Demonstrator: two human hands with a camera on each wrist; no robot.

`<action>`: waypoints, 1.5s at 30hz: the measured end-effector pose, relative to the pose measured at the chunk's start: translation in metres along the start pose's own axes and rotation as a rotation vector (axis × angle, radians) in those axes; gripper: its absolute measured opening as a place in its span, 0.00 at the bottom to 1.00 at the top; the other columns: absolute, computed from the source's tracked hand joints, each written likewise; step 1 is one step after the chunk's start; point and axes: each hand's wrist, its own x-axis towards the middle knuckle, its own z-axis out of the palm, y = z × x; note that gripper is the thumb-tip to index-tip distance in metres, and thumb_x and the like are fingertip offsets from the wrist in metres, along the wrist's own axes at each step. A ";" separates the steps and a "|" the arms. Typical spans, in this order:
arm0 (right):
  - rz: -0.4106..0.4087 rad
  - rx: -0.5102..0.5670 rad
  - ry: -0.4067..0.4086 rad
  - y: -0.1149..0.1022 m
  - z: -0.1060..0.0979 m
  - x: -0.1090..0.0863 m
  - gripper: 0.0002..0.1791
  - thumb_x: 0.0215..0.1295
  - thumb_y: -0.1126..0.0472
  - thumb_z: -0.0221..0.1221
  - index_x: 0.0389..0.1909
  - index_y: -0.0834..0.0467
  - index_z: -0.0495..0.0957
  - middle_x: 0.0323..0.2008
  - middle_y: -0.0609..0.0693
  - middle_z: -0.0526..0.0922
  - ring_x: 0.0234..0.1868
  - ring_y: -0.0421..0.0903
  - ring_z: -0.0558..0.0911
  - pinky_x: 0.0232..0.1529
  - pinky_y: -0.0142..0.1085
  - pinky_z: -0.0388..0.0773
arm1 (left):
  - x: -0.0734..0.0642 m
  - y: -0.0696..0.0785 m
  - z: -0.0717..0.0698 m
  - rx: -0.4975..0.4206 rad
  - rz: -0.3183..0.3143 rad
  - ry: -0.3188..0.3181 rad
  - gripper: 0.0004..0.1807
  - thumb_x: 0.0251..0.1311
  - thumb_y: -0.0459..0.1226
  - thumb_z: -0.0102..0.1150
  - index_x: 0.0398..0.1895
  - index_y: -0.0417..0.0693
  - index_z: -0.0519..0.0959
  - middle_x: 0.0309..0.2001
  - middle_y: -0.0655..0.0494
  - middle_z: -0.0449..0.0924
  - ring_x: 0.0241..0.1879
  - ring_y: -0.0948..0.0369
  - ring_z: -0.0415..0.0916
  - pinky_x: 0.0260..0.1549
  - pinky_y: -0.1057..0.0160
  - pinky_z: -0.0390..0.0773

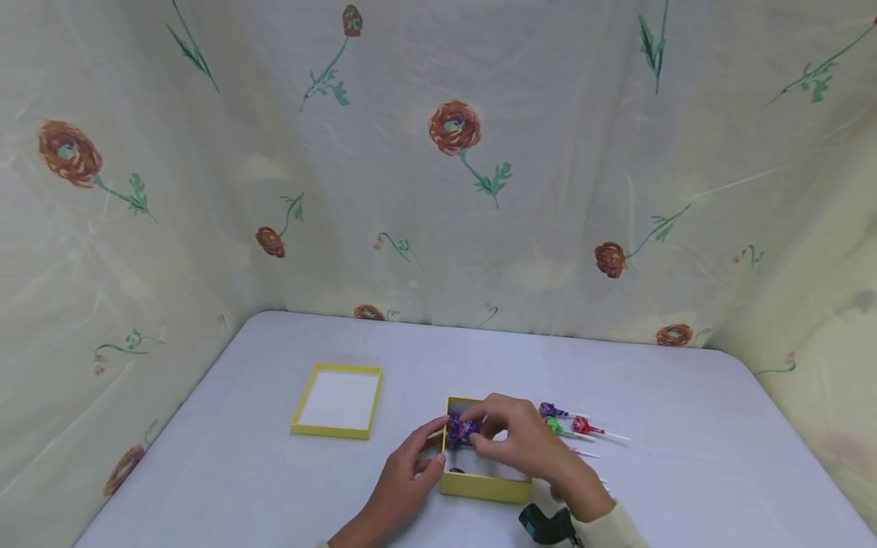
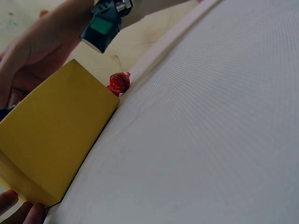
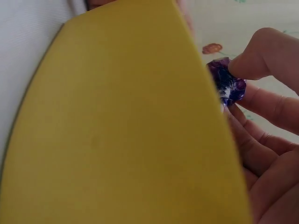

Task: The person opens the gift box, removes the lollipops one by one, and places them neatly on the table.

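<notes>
A yellow box (image 1: pixel 483 488) with a pale inside stands on the table. My right hand (image 1: pixel 522 440) reaches over it and pinches a lollipop in a shiny purple-blue wrapper (image 3: pixel 227 81) between thumb and fingers. Beside it, at the box's left inner side, another purple wrapper (image 1: pixel 454 431) shows. A small dark piece (image 1: pixel 457 470) is partly visible at the near inner wall. Against the outer left wall rests my left hand (image 1: pixel 409 470), its fingertips touching the box. The right hand covers much of the box's inside.
Right of the box lie several lollipops, among them a red one (image 1: pixel 581 425), a green one (image 1: pixel 553 425) and a purple one (image 1: pixel 550 410). A shallow yellow-rimmed lid (image 1: pixel 339 399) lies at the left. Flowered fabric (image 1: pixel 534 190) hangs behind the white table (image 1: pixel 226 457).
</notes>
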 end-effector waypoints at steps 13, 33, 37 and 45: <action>0.039 0.011 0.022 -0.011 -0.014 -0.001 0.13 0.59 0.63 0.64 0.46 0.53 0.83 0.40 0.39 0.81 0.34 0.38 0.80 0.39 0.39 0.84 | 0.001 -0.001 0.000 0.005 -0.026 0.008 0.27 0.68 0.36 0.50 0.70 0.57 0.64 0.67 0.56 0.66 0.63 0.55 0.69 0.51 0.70 0.76; -0.028 -0.061 0.087 0.007 -0.036 -0.029 0.14 0.58 0.65 0.66 0.45 0.48 0.83 0.38 0.39 0.82 0.33 0.37 0.81 0.36 0.37 0.84 | -0.001 0.000 0.001 -0.015 -0.005 0.006 0.27 0.68 0.35 0.50 0.70 0.53 0.64 0.68 0.57 0.65 0.64 0.54 0.67 0.52 0.68 0.77; -0.039 -0.084 0.118 0.008 -0.043 -0.035 0.15 0.57 0.67 0.66 0.44 0.48 0.83 0.39 0.40 0.82 0.34 0.36 0.81 0.35 0.37 0.84 | 0.000 0.000 0.001 -0.016 -0.008 0.003 0.27 0.68 0.35 0.50 0.70 0.53 0.64 0.68 0.57 0.65 0.64 0.55 0.67 0.52 0.68 0.77; 0.029 -0.118 0.102 0.015 -0.060 -0.046 0.11 0.60 0.63 0.65 0.43 0.49 0.82 0.39 0.41 0.81 0.35 0.36 0.82 0.38 0.33 0.84 | 0.000 -0.001 0.000 -0.004 -0.012 0.008 0.27 0.68 0.36 0.51 0.70 0.56 0.64 0.68 0.58 0.65 0.64 0.56 0.67 0.52 0.69 0.77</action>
